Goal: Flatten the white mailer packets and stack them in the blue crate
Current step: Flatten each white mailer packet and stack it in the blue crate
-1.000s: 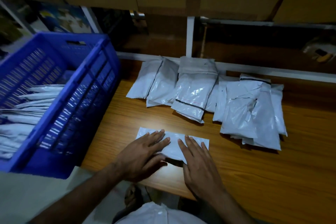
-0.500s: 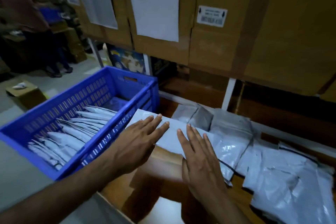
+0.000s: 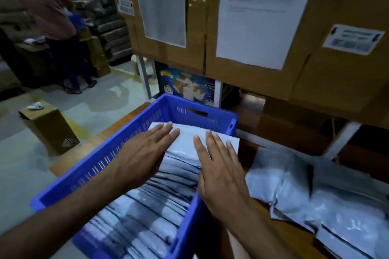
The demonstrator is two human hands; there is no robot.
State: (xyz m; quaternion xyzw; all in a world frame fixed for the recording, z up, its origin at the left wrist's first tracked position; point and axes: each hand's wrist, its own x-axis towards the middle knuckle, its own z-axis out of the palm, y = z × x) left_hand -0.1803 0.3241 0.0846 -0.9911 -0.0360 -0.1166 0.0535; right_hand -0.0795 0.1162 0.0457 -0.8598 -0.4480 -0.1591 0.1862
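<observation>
The flat white plastic mailer packet (image 3: 190,134) sits over the far end of the blue slotted plastic crate (image 3: 134,130), on top of a row of white packets (image 3: 147,202) already filling it. Both grips are flat on it with fingers straight, nothing curled around it: left hand (image 3: 145,153) on its left part, right hand (image 3: 219,172) on its right. More crinkly grey-white mailers (image 3: 315,191) lie piled on the wooden worktop (image 3: 292,237) beside the crate.

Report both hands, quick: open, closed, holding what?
Left hand: open, straight fingers flat on the white mailer packet over the blue crate.
Right hand: open, fingers flat on the same packet.
</observation>
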